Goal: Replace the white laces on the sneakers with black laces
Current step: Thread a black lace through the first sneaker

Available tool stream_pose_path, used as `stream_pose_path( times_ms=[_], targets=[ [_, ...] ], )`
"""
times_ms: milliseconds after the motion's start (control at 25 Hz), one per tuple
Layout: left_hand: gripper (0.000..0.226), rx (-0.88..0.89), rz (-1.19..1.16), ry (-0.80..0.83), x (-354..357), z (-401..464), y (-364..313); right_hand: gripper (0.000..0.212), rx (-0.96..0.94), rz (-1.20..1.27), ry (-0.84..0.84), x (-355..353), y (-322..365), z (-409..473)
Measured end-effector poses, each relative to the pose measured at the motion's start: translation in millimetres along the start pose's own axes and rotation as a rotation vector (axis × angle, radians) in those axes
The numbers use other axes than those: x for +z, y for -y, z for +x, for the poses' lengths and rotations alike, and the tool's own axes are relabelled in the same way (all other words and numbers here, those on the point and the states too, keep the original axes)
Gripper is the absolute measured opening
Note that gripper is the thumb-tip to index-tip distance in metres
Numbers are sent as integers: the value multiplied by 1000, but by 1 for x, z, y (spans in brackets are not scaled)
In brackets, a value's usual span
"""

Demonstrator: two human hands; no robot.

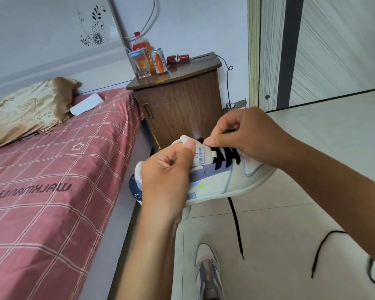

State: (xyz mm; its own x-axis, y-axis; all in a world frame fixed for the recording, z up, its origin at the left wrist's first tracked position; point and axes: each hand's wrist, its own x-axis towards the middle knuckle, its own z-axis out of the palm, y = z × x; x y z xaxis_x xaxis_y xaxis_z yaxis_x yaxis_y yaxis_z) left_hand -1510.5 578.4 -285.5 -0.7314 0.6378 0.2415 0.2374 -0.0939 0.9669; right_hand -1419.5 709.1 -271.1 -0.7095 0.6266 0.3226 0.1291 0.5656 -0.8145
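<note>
Two bare forearms, sleeveless, no rings or watch.

To your left you have a bed [52,191] under a pink checked sheet, with a gold pillow [24,109] at its head end and a white box [87,104] lying just beside the pillow. Beyond the bed's corner stands a brown wooden nightstand [182,105]. At its left edge you see a clear lidded cup [140,63], an orange soda bottle [142,47] behind it, and a can [160,61] beside them. A door [333,46] stands at your right.
</note>
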Motion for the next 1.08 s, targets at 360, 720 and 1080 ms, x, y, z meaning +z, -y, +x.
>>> stream_pose_path(
  times_ms=[360, 720, 1080],
  targets=[
    [32, -92, -106, -16, 3, -2, -2, 36, -130, -138, 187, -18, 9, -1],
    [34, 12, -136, -121, 5, -1, -9, 27, -315, -296, 102, -15, 15, -10],
    [29, -336, -626, -166, 16, 9, -6, 16, -929, -791, -690, 24, -11, 0]
  ],
)
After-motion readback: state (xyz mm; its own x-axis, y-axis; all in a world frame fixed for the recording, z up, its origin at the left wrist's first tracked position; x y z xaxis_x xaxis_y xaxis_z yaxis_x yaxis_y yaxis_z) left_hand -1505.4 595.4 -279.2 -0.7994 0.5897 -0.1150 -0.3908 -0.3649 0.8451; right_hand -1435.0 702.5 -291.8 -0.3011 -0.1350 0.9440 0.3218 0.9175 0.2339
